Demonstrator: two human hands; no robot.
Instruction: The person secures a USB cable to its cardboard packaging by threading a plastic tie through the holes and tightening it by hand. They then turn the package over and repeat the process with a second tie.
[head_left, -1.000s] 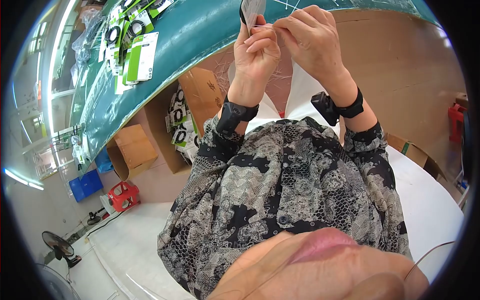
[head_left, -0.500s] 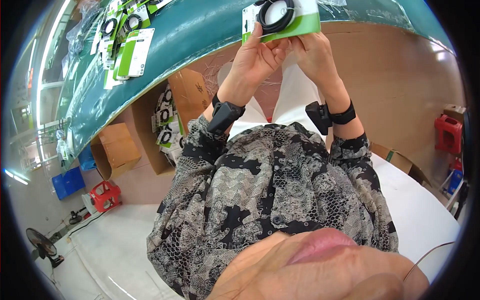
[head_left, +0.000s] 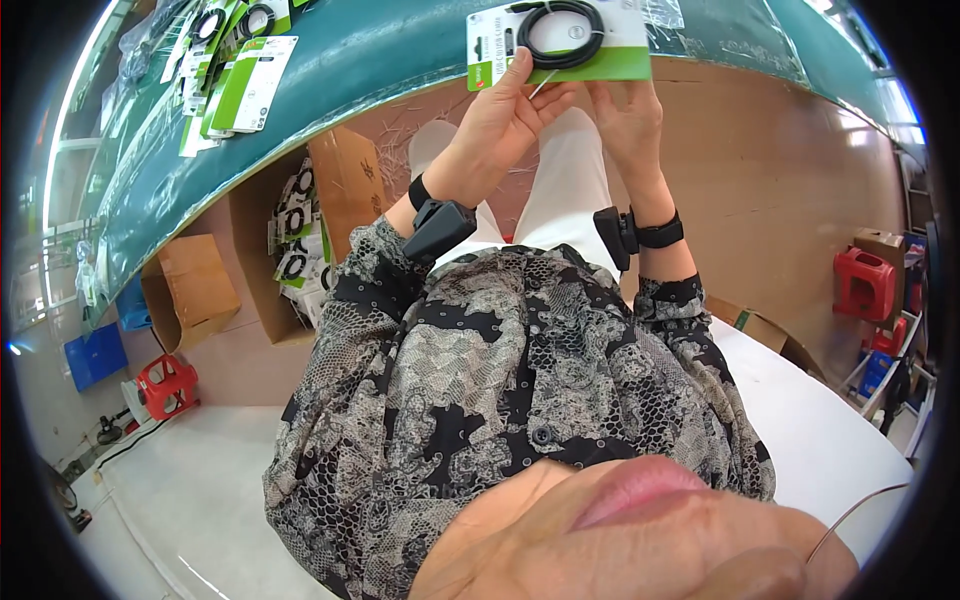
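Note:
A carded cable pack [head_left: 620,63], a white and green card with a coiled black cable on its front, is held up over the front edge of the table. My left hand [head_left: 498,125] grips its lower left part, thumb on the front and the other fingers curled beneath. A thin white strip [head_left: 543,83] shows by those fingers; what it belongs to I cannot make out. Under the lower right edge, my right hand [head_left: 630,125] holds the card from behind, its fingertips partly hidden. Both wrists wear black strapped devices.
Several similar cable packs [head_left: 250,85] lie piled on the green-covered table [head_left: 350,65] at the left. Below stands an open cardboard box [head_left: 265,270] with more packs, beside another carton [head_left: 205,285]. Red plastic stools [head_left: 165,388] stand on both sides.
The card has turned to show its front more squarely. My hands have moved slightly apart beneath it, and the thin white strip has come into sight. The whole view has shifted a little.

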